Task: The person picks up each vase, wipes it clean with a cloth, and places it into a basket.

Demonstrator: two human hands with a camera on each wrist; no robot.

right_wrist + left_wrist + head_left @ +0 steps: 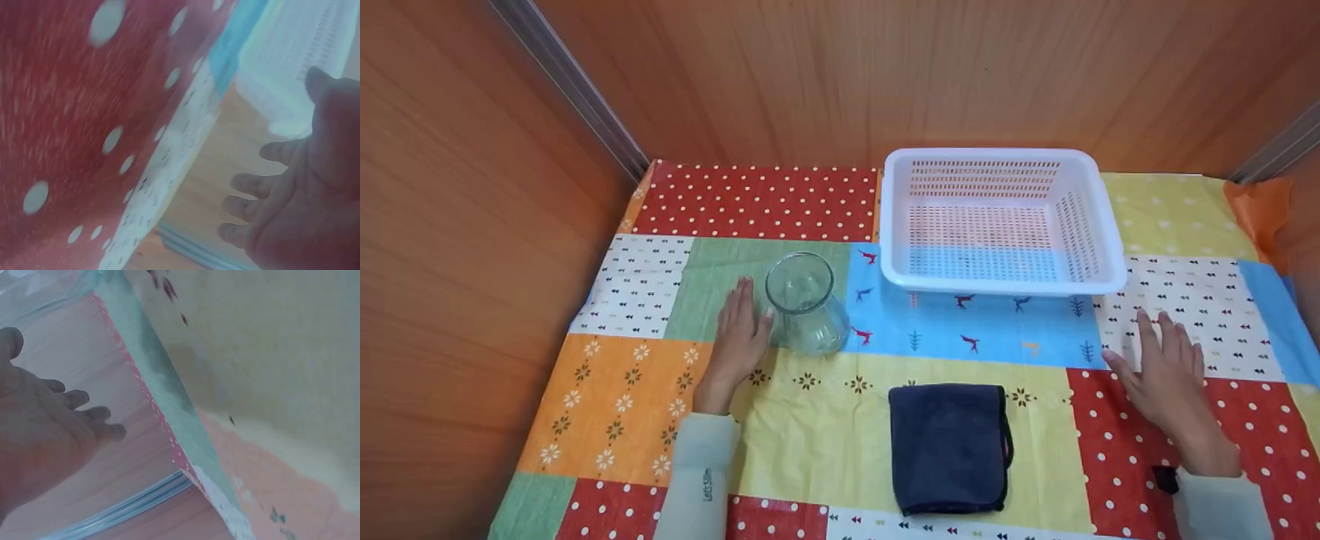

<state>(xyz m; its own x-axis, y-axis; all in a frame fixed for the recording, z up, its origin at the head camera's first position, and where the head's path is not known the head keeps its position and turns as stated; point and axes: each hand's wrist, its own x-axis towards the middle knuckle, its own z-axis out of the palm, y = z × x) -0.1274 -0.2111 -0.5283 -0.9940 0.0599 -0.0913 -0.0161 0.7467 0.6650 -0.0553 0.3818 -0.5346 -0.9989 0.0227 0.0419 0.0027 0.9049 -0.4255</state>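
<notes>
In the head view my left hand [737, 341] is beside a clear glass vase [817, 322], on its left, fingers extended and thumb close to the glass. The vase has a wide rim and stands upright on the patterned cloth. The left wrist view shows the same hand [50, 410] with fingers spread and nothing in its grasp. On the right, my right hand [1170, 382] has its fingers apart and holds nothing, just below the white basket [1001, 286]. A folded dark cloth [949, 450] lies between the two hands, nearer the front.
A patchwork-print tablecloth [802, 420] covers the table. Wooden panels [780, 82] rise behind it and at both sides, with metal strips [585, 90] at the corners. The slotted basket sits at the back, right of the vase.
</notes>
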